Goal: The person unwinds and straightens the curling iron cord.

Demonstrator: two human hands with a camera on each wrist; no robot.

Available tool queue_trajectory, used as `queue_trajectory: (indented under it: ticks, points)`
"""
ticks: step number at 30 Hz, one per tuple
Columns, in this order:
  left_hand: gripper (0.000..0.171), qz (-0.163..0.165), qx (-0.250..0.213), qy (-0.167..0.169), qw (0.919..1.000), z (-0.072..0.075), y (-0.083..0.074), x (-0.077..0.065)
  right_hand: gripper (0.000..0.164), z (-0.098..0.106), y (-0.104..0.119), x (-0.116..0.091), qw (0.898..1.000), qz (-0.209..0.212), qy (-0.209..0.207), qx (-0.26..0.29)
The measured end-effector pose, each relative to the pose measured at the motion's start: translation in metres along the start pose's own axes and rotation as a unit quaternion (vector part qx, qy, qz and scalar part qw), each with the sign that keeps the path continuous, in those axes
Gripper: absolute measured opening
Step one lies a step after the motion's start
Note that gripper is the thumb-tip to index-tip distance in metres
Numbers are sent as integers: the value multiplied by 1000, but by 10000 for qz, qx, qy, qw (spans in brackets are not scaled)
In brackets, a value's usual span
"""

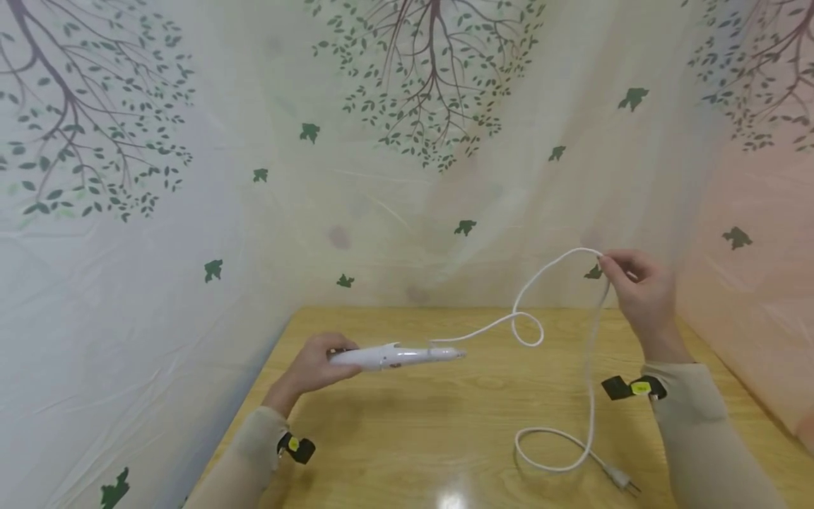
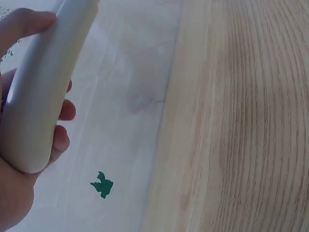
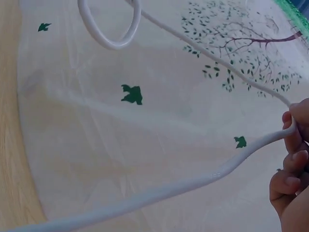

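Observation:
My left hand grips a white wand-shaped electric appliance, rather like a curling iron. It is held roughly level above the table, its narrower end pointing right. The left wrist view shows the thick, smooth, rounded end against my palm, fingers wrapped round it. Up at the right, my right hand pinches a white cord between thumb and fingertips. One stretch of cord loops toward the appliance; where it joins is unclear. The other hangs to the table, ending in a pronged plug. The right wrist view shows the pinched cord bending sharply.
A light wooden table lies below both hands. Pale sheeting printed with trees and green leaves stands behind it and at both sides. A loop of cord lies near the table's front right.

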State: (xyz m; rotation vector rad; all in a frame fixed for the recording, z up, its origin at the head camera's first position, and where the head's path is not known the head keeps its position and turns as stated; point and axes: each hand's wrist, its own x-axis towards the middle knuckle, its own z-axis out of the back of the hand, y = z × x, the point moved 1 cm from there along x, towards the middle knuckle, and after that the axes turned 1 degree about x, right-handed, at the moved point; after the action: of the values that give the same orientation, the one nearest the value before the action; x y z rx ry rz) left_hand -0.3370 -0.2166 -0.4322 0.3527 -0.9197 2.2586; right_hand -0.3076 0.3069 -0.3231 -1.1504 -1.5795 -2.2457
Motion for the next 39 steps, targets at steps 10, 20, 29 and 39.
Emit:
queue_trajectory:
  ticks: [10,20,29,39]
  points:
    - [25,-613,-542,113,9966,2,-10,-1,31,11,-53,-1,9897,-792,-67,-1189]
    - [27,-961,-985,-365,9898,20,-45,1,33,15,-92,-18,9499,-968,1538,-2542]
    - [27,-710,-1262,-1010,9843,25,-45,4,29,11,-121,-37,9000,-937,2853,-3159]
    - [26,397,-556,-1786,9815,33,-6,-2,35,35,-129,-36,9072,-1025,2425,-3280]
